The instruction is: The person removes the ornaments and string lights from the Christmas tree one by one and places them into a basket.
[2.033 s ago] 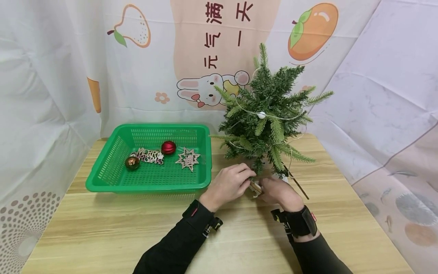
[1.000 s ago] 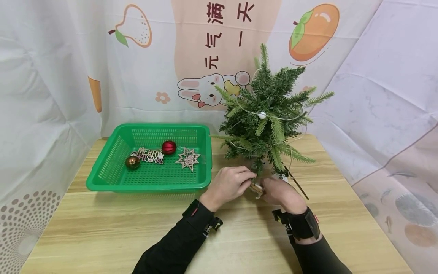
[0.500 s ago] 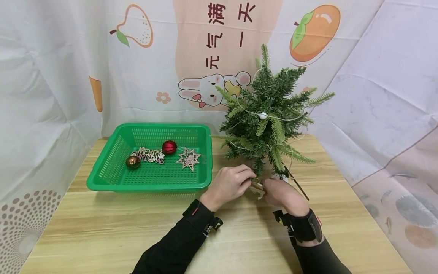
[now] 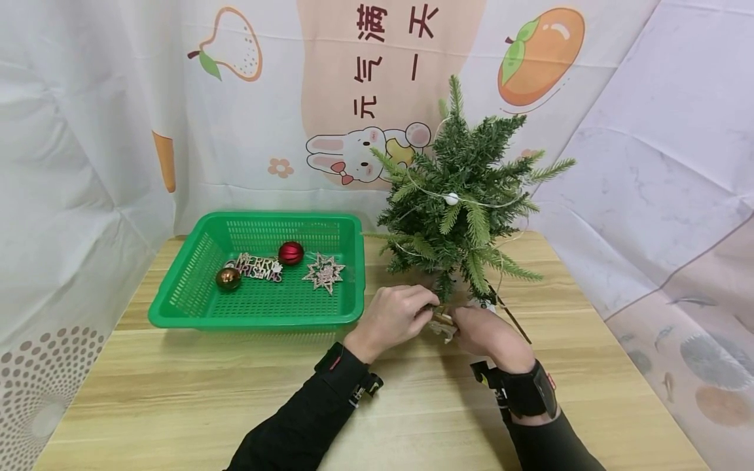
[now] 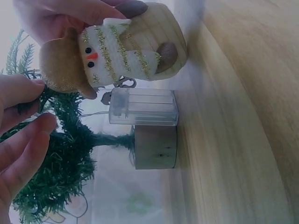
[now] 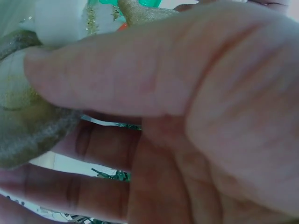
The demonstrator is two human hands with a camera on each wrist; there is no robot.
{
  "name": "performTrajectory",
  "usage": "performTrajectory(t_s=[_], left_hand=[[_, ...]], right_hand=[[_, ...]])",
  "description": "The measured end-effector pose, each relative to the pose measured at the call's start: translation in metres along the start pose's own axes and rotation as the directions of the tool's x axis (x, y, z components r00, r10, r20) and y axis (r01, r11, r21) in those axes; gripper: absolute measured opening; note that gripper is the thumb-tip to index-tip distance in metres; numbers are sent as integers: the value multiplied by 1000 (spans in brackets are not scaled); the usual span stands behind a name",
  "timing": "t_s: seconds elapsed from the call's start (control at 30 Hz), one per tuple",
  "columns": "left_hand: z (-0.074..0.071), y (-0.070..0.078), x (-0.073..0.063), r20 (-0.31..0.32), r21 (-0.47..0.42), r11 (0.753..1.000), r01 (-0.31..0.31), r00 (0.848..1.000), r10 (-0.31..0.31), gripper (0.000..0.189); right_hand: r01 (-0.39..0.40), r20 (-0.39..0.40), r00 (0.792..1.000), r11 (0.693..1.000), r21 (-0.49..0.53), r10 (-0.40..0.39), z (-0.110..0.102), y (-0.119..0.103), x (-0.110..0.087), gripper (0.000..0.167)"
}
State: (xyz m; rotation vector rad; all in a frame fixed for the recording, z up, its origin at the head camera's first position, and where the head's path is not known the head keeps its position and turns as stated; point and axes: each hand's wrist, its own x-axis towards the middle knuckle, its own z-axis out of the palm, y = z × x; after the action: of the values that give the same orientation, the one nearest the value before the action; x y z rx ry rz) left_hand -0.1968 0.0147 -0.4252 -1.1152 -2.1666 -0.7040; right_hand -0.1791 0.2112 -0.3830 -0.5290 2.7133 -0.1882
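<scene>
A snowman ornament (image 5: pixel 135 51) with a brown hat, gold-striped white scarf and wooden-looking body lies sideways in the left wrist view. My right hand (image 4: pixel 489 333) grips its body, the thumb across it in the right wrist view. At the low front of the small Christmas tree (image 4: pixel 465 176), my left hand (image 4: pixel 394 320) pinches a green branch tip (image 5: pixel 44 100) between thumb and fingers, right beside the snowman's hat. A small metal clasp (image 5: pixel 125 83) shows at the snowman's edge. In the head view both hands largely cover the ornament.
A green basket (image 4: pixel 259 323) on the left holds a red ball (image 4: pixel 290 253), a brown ball (image 4: pixel 228 279), a Merry Christmas sign (image 4: pixel 259 268) and a glittery star (image 4: pixel 323 273). A clear battery box (image 5: pixel 145 106) stands by the tree's base (image 5: pixel 155 147). A light string wraps the tree.
The snowman has turned a little in my right hand, and my right wrist has shifted slightly right and down. My left hand stays at the branch.
</scene>
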Motion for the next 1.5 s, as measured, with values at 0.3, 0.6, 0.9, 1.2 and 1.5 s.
performTrajectory(t_s=[0.3,0.6,0.9,1.2,1.5], left_hand=[[1,1,1,-26,-19,1000,-21,999,20,8],[1,1,1,-39,-24,999,-23,999,22,8],[0,0,1,-63,-54,998,-39,997,35,7],[-1,0,2,-118,-165,986,-27,993,8,7],[-5,-3,2,-133,-217,976,0,991,-29,9]], right_hand=[[57,-42,997,998,-10,-57,-2,0,-4,16],[49,-35,998,999,-22,-49,-5,-2,-7,15],[57,-55,997,998,-1,-57,-8,-3,-13,15],[68,-75,995,997,26,-66,-10,-5,-19,12],[92,-92,991,996,-7,-93,-12,-6,-21,7]])
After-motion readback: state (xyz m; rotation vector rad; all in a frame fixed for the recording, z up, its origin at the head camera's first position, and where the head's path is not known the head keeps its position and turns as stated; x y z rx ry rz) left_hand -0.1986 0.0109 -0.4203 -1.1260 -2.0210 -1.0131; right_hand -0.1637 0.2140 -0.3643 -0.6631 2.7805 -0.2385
